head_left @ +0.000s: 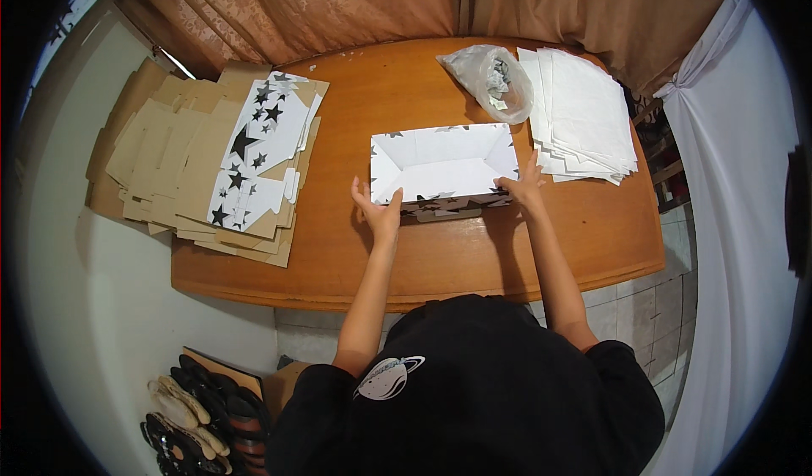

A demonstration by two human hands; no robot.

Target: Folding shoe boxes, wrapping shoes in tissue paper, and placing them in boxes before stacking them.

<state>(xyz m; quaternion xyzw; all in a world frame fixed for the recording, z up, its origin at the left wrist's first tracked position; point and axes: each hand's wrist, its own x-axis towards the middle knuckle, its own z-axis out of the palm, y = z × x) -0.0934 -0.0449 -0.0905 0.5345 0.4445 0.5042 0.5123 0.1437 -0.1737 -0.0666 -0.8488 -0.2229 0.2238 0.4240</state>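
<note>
A white cardboard box (444, 174) with black and grey stars stands on the table in front of me, its top open and its inside plain white. At its near left corner, my left hand (378, 215) holds the box, thumb on the front rim and fingers outside the left wall. My right hand (526, 192) grips the near right corner, with the thumb over the rim and the other fingers spread along the outer right side. A brown cardboard flap shows low at the box's front. What the box contains at its near wall is hidden.
Left on the wooden table (406, 273) lies a pile of flat brown cardboard blanks (165, 150), topped by a star-printed blank (254, 159). White paper sheets (588, 116) are stacked at right beside a clear plastic bag (482, 74) holding crumpled pieces. Shoes (199, 408) sit on the floor.
</note>
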